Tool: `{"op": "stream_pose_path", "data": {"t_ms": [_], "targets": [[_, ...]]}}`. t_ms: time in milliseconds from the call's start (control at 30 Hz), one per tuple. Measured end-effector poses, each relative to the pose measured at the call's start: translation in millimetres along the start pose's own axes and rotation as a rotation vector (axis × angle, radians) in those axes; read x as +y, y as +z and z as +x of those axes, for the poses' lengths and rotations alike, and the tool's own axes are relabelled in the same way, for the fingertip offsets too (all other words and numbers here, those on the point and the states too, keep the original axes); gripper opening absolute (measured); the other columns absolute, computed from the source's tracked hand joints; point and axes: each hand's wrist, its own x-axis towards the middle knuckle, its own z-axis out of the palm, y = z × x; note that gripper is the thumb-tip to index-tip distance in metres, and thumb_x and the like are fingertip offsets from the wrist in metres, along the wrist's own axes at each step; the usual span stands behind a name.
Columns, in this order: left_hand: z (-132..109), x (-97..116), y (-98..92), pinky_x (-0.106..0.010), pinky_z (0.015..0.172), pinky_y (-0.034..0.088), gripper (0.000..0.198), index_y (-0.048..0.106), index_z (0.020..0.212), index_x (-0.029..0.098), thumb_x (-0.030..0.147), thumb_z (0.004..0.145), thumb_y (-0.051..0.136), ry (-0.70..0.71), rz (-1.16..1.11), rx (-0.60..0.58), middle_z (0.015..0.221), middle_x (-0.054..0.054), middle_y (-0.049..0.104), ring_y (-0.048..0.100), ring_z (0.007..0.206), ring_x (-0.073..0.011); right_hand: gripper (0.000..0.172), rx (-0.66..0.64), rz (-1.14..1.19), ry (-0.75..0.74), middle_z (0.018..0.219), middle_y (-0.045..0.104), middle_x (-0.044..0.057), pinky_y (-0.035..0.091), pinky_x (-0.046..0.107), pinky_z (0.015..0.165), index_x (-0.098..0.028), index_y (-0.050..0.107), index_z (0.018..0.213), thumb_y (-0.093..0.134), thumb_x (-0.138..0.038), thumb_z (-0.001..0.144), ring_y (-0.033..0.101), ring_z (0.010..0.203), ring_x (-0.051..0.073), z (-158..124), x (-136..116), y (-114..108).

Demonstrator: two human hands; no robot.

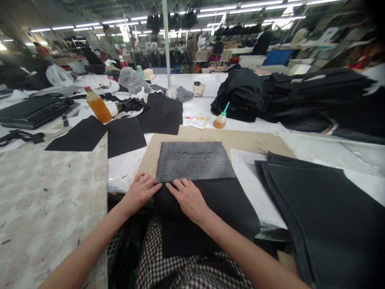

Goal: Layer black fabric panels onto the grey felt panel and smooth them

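Note:
A grey ribbed fabric piece [195, 160] lies on a tan board, with a black sheet [222, 204] meeting its near edge along a straight fold. The black sheet hangs over the table's front edge toward my lap. My left hand [142, 188] has its curled fingers on the left end of that fold. Just to its right, my right hand [188, 196] presses its bent fingers and thumb on the same fold line. Both thumbs point toward each other with a small gap between. What lies under the fingertips is partly hidden.
The tan board [249, 138] lies under the work. Black panels [325, 200] are stacked at right. A small squeeze bottle [220, 120] and a bottle of amber liquid [98, 105] stand behind. Piles of black material [249, 92] fill the back right. People work in the background.

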Motion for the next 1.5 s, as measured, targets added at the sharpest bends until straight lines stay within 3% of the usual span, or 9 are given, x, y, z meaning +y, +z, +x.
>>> {"op": "stream_pose_path", "data": {"t_ms": [167, 300, 433, 567, 833, 1000, 1233, 1367, 1500], "targets": [[-13, 0, -4.6, -0.048, 0.099, 0.034, 0.035, 0.057, 0.131, 0.022, 0.016, 0.097, 0.047, -0.027, 0.003, -0.059, 0.111, -0.008, 0.063, 0.053, 0.103, -0.0244, 0.043, 0.018, 0.008, -0.007, 0.111, 0.057, 0.009, 0.041, 0.039, 0.083, -0.018, 0.05, 0.138, 0.05, -0.012, 0.095, 0.047, 0.099, 0.025, -2, 2, 2], [-22, 5, -14.0, -0.05, 0.099, 0.033, 0.031, 0.064, 0.113, 0.025, 0.009, 0.094, 0.044, -0.17, 0.008, -0.047, 0.116, -0.007, 0.062, 0.053, 0.107, -0.0257, 0.043, 0.043, 0.021, -0.012, 0.11, 0.057, 0.01, 0.041, 0.04, 0.08, -0.018, 0.052, 0.136, 0.052, -0.011, 0.093, 0.047, 0.097, 0.025, -3, 4, 2], [-4, 26, -12.7, -0.044, 0.097, 0.037, 0.026, 0.063, 0.109, 0.025, 0.014, 0.098, 0.043, -0.328, -0.061, 0.075, 0.12, -0.007, 0.06, 0.054, 0.109, -0.0241, 0.04, 0.08, 0.029, -0.006, 0.109, 0.057, 0.009, 0.042, 0.041, 0.079, -0.016, 0.052, 0.134, 0.051, -0.012, 0.094, 0.047, 0.097, 0.025, -5, 3, 2], [22, 45, 3.0, -0.04, 0.092, 0.04, 0.023, 0.06, 0.119, 0.024, 0.029, 0.1, 0.048, -0.314, -0.089, 0.051, 0.113, -0.007, 0.063, 0.055, 0.105, -0.0244, 0.035, 0.092, 0.033, -0.001, 0.11, 0.057, 0.009, 0.043, 0.039, 0.083, -0.015, 0.052, 0.132, 0.048, -0.015, 0.097, 0.048, 0.099, 0.024, -15, 10, 0], [31, 34, 11.2, -0.042, 0.089, 0.036, 0.014, 0.064, 0.104, 0.026, 0.034, 0.096, 0.056, -0.321, -0.108, -0.006, 0.098, -0.002, 0.067, 0.056, 0.096, -0.0243, 0.037, 0.044, -0.049, 0.219, 0.115, 0.058, 0.009, 0.045, 0.037, 0.089, -0.018, 0.056, 0.129, 0.047, -0.007, 0.095, 0.049, 0.105, 0.024, -92, 89, -25], [36, 38, 1.9, -0.043, 0.089, 0.035, 0.013, 0.064, 0.093, 0.025, 0.033, 0.096, 0.055, -0.294, -0.109, -0.01, 0.096, -0.002, 0.065, 0.056, 0.093, -0.0235, 0.014, 0.021, -0.2, 0.358, 0.101, 0.061, 0.011, 0.044, 0.041, 0.087, -0.015, 0.067, 0.094, 0.053, -0.018, 0.096, 0.052, 0.098, 0.027, -110, 117, -50], [20, 28, 2.2, -0.042, 0.1, 0.039, 0.011, 0.061, 0.101, 0.025, 0.026, 0.097, 0.051, -0.056, -0.253, 0.119, 0.12, -0.004, 0.065, 0.061, 0.108, -0.021, 0.028, 0.065, -0.003, -0.036, 0.116, 0.063, 0.008, 0.034, 0.041, 0.101, -0.019, 0.06, 0.119, 0.058, -0.037, 0.098, 0.053, 0.112, 0.022, -62, 91, -46], [3, 12, 15.9, -0.043, 0.094, 0.048, 0.021, 0.06, 0.113, 0.028, 0.038, 0.095, 0.054, -0.074, -0.305, 0.16, 0.109, -0.002, 0.07, 0.065, 0.098, -0.0228, 0.02, -0.036, 0.052, -0.096, 0.099, 0.066, 0.004, 0.039, 0.034, 0.087, -0.019, 0.062, 0.102, 0.052, -0.036, 0.101, 0.06, 0.092, 0.017, -52, 85, -47], [-1, 3, 26.7, -0.045, 0.089, 0.056, 0.06, 0.046, 0.139, 0.028, 0.059, 0.089, 0.056, -0.352, -0.386, 0.094, 0.115, -0.005, 0.068, 0.066, 0.102, -0.0278, 0.023, -0.014, 0.218, 0.033, 0.094, 0.067, 0.002, 0.035, 0.026, 0.06, -0.02, 0.057, 0.103, 0.045, -0.04, 0.104, 0.061, 0.08, 0.016, -68, 85, -92]]}}
